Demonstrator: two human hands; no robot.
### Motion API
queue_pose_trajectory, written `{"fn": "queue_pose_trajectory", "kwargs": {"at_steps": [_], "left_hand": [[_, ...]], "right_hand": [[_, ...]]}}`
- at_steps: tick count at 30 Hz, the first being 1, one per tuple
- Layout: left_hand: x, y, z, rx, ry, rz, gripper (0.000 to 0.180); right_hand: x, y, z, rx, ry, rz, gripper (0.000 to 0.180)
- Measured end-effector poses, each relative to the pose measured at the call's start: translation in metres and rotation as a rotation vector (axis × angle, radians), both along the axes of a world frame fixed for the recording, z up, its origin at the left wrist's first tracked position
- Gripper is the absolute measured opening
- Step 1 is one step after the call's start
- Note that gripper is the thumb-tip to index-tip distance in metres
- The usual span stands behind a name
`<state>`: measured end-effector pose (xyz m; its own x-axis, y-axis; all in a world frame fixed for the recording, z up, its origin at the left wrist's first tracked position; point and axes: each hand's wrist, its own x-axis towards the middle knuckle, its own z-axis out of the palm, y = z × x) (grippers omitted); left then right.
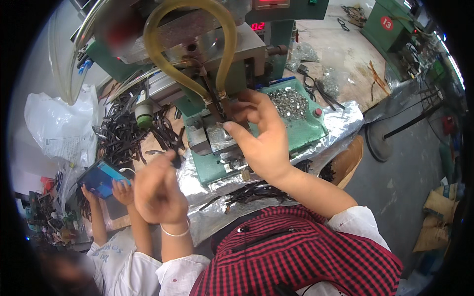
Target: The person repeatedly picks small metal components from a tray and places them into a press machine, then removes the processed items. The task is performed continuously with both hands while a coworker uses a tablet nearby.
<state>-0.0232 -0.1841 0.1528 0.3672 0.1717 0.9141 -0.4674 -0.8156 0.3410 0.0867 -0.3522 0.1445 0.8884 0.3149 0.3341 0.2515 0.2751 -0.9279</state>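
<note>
My right hand (266,140) reaches in at a green bench machine (212,170). Its thumb and fingers close together beside the upright dark electrode bars (215,106), just over a small metal fixture block (217,135). Whatever lies between those fingertips is hidden or too small to name. Nearer to me and to the left, my left hand (160,192) is smeared by motion, its fingers bent and its fingertips close to some dark strips. A loose heap of dark flat strips (121,130) covers the bench left of the machine. A yellow hose (229,54) loops down to the bars.
A green tray (316,129) of small shiny metal pieces (289,101) stands right of the fixture. Foil (343,118) covers the bench edge, with more dark strips (256,192) in front. At left, another person's hands (122,191) hold a tablet (101,178). A plastic bag (61,126) hangs behind.
</note>
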Motion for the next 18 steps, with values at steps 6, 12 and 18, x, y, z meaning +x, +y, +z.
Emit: {"fn": "queue_pose_trajectory", "kwargs": {"at_steps": [6, 12, 18], "left_hand": [[0.007, -0.037, 0.001, 0.48, 0.195, -0.149, 0.027], [0.036, -0.045, -0.021, 0.569, 0.045, -0.171, 0.023], [0.04, -0.041, -0.029, 0.557, 0.048, -0.193, 0.025]], "right_hand": [[-0.011, -0.033, 0.023, -0.114, 0.001, 0.211, 0.068], [0.082, -0.083, -0.043, -0.275, -0.199, -0.396, 0.049], [0.061, -0.123, -0.088, -0.706, -0.226, -0.399, 0.023]]}}
